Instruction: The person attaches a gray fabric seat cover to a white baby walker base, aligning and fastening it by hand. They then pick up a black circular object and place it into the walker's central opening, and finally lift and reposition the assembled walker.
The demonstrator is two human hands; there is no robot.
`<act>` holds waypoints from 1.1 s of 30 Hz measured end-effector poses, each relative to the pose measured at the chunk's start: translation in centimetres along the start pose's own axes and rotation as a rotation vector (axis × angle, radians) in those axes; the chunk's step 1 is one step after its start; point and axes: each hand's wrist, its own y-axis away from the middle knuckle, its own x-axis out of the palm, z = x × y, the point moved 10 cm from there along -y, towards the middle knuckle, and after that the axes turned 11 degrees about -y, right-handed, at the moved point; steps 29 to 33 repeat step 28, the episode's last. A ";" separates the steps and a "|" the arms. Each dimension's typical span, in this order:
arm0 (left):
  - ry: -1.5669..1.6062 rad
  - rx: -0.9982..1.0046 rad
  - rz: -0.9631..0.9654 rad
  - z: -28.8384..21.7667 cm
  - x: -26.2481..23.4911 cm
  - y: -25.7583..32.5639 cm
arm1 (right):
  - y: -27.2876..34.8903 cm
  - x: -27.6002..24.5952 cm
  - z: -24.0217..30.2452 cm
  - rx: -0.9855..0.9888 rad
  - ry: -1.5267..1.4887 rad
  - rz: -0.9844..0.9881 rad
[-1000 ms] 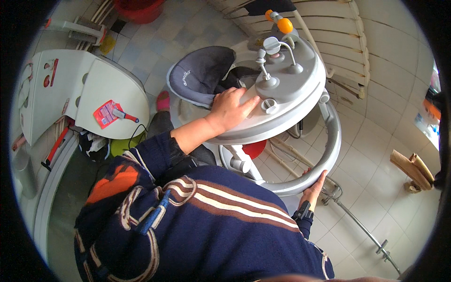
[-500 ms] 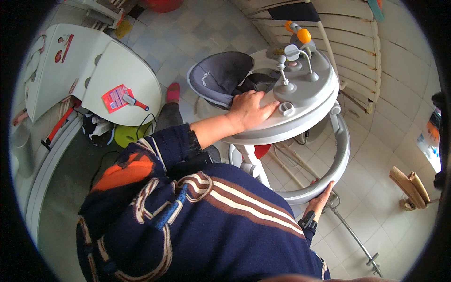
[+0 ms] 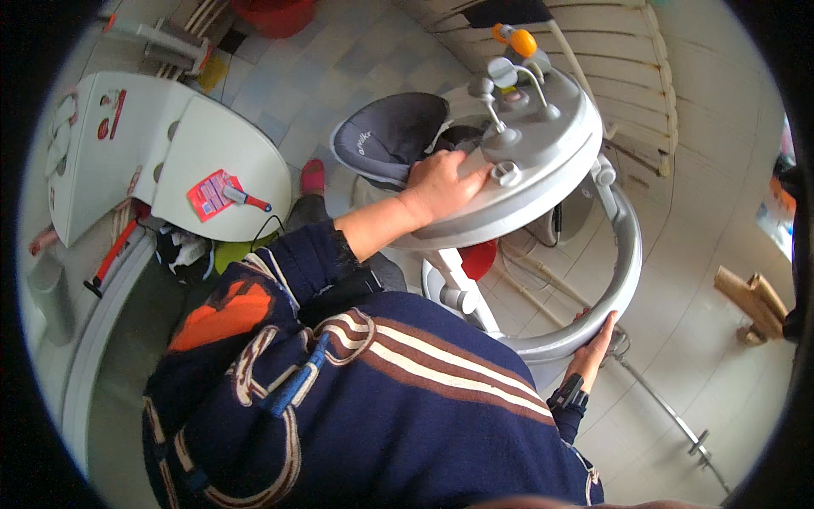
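A grey and white baby walker is held tilted in front of me. My left hand is closed on the inner edge of its tray, beside the dark padded seat; the thumb lies on the tray and the fingertips are hidden. Low on the right, my right hand grips the curved base ring from its outer side, with part of the fingers behind it. Stalk toys stand on the tray, among them an orange one.
A white rounded table at the left bears a pink-red packet and a brush-like tool. Behind the walker is a white radiator. A red basin sits at the back, and a metal pole lies at the lower right.
The walker has tipped slightly: its tray has shifted up and left, and its base ring has swung right. Both hands have kept their hold on it.
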 end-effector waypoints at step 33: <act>0.344 -0.216 0.045 -5.2 -7.1 3.9 | -3.6 7.4 -0.2 -0.048 -0.293 0.531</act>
